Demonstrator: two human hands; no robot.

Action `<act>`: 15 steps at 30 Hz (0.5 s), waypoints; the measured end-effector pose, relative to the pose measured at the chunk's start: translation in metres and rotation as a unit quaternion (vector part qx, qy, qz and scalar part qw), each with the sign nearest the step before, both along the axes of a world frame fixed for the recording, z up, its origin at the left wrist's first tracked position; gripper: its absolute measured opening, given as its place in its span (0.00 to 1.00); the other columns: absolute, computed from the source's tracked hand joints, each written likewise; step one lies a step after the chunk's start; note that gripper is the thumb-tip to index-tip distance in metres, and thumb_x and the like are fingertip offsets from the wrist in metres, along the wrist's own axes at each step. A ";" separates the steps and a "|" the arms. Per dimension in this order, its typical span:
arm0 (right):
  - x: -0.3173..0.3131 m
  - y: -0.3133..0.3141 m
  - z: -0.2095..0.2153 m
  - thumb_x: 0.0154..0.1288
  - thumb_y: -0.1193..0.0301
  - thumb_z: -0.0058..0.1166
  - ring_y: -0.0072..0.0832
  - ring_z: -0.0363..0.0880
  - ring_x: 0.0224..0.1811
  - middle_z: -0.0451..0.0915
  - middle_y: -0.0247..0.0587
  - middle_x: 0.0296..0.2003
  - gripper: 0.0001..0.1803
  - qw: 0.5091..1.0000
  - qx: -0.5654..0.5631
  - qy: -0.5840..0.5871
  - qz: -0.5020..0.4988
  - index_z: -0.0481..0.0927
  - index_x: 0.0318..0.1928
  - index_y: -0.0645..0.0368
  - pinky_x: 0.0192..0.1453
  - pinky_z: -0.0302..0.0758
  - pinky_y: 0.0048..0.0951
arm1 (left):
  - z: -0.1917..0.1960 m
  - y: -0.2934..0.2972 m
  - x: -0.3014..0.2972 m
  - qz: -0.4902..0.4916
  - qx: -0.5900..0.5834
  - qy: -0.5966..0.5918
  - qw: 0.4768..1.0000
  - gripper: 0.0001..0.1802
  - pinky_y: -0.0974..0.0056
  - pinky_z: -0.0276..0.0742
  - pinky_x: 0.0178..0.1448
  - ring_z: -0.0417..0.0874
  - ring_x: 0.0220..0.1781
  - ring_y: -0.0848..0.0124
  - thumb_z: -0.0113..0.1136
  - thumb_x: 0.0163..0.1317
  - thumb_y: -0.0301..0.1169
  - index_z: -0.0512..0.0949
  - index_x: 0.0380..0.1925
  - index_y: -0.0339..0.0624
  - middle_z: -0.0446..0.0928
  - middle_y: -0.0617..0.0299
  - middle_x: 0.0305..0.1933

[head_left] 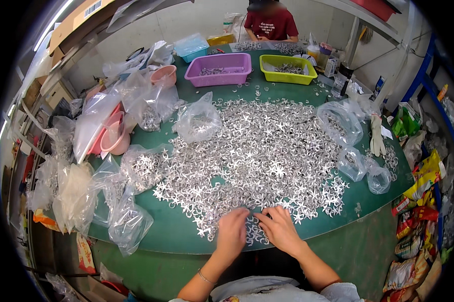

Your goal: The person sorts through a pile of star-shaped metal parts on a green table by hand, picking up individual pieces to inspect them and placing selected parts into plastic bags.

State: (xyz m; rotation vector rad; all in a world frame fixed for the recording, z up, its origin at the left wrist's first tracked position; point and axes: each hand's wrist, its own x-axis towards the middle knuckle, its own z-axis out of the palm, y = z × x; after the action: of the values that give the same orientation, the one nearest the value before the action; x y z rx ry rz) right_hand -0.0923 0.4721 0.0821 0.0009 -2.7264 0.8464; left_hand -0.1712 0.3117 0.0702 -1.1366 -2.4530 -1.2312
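**Bench inspection: both hands at the near edge of a heap of star-shaped metal pieces**

At the bottom centre of the frame we note the left hand and the right hand lying palm down, close together, on the near fringe of the heap of small silver star-shaped pieces. The fingers of both hands are loosely curled over the pieces beneath them; we cannot tell whether either hand actually grips anything. A thin bracelet sits on the left wrist.

The heap spreads over the middle of the green bench, from the hands up to the centre of the frame. Clear plastic bags holding more pieces lie at lower left and centre left, and further bags at centre right. A pale glove lies on the bench at the right, just beside those bags. Pink bowls stand at the left edge.

Towards the top we record a purple tray and a yellow-green tray side by side, each holding a few pieces. Beyond them, at top centre, a second person in a dark red shirt sits at the far side.
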 end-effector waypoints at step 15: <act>0.011 0.004 0.006 0.58 0.76 0.59 0.38 0.70 0.46 0.74 0.38 0.44 0.12 0.999 0.023 0.004 0.029 0.83 0.44 0.59 0.48 0.64 0.37 | -0.007 -0.003 0.018 -0.070 -0.005 -0.061 0.996 0.20 0.55 0.72 0.59 0.77 0.55 0.51 0.56 0.53 0.13 0.78 0.49 0.36 0.77 0.50 0.53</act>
State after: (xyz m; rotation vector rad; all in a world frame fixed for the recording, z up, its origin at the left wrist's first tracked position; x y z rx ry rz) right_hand -0.0809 0.4759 0.0880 0.0918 -2.7502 0.7984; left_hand -0.1527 0.3089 0.0629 -1.2921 -2.5062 -1.3658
